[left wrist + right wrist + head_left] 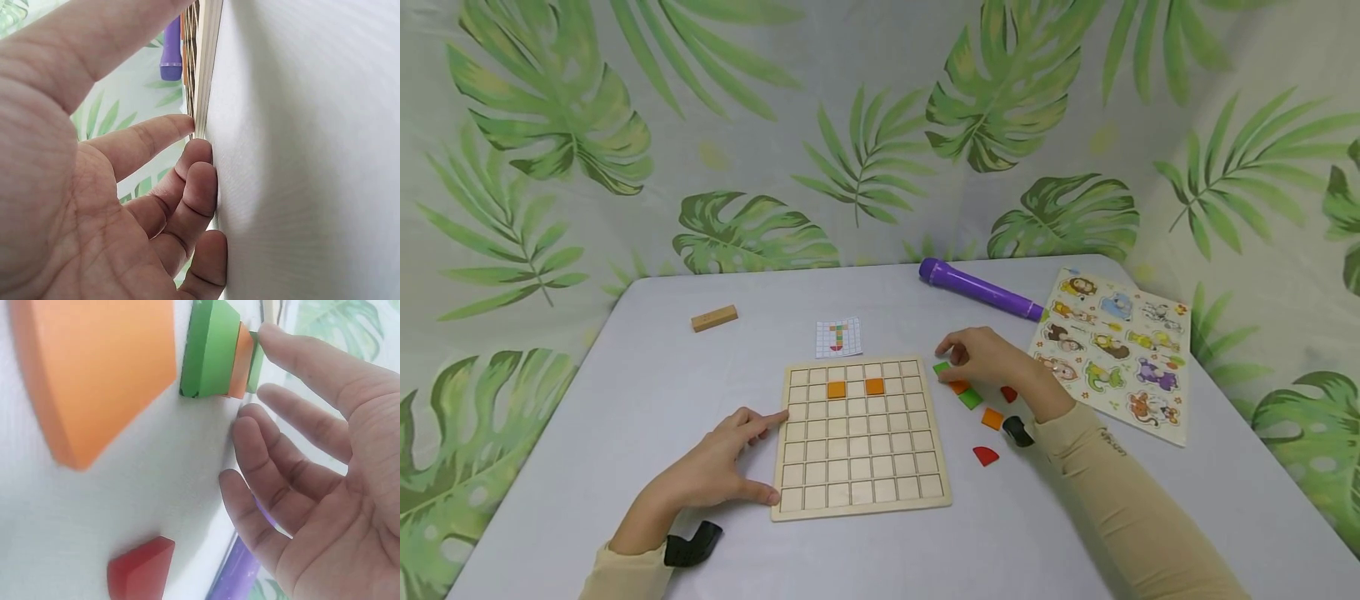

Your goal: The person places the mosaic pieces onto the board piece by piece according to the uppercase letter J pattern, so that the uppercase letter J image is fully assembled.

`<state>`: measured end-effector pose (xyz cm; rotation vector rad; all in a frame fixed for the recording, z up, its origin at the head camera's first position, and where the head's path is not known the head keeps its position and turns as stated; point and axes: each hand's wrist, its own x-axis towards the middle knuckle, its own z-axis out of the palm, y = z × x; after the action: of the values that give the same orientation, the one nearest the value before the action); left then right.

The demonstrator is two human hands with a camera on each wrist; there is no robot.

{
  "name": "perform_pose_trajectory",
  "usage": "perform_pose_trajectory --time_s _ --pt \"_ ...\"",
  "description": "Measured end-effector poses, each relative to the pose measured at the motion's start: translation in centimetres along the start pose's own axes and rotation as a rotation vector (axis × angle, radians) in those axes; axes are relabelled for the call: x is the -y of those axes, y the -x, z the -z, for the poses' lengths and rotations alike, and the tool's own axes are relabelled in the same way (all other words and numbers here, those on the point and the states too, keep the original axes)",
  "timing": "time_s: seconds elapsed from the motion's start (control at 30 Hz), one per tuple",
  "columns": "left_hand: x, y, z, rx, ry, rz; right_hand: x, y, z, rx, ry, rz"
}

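A wooden grid board (862,487) lies flat, with two orange square tiles, the left one (836,390) and the right one (875,387), in one of its upper rows. My left hand (718,462) is at the board's left side, index fingertip and thumb tip at its edge, the other fingers loosely bent. Over a short row of tiles right of the board, my right hand (988,362) reaches with thumb and fingers apart. That row has a near green tile (209,353), an orange tile (241,362) and a far green tile (255,359), right by the thumb tip.
Nearer me lie a loose orange tile (992,418) and a red quarter-round piece (986,456); another red piece (1009,393) is beside my right wrist. Behind the board is a pattern card (838,337). A wooden block (714,318), purple microphone (981,289) and animal puzzle board (1112,358) lie farther out.
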<state>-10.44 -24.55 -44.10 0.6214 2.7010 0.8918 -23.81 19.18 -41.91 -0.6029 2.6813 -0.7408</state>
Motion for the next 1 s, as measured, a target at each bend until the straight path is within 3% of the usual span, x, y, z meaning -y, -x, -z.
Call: perform_pose_trajectory --time_s 1.0 --pt "-0.14 -0.06 -0.02 0.003 0.004 0.007 0.07 -0.35 -0.46 -0.017 -0.008 0.047"
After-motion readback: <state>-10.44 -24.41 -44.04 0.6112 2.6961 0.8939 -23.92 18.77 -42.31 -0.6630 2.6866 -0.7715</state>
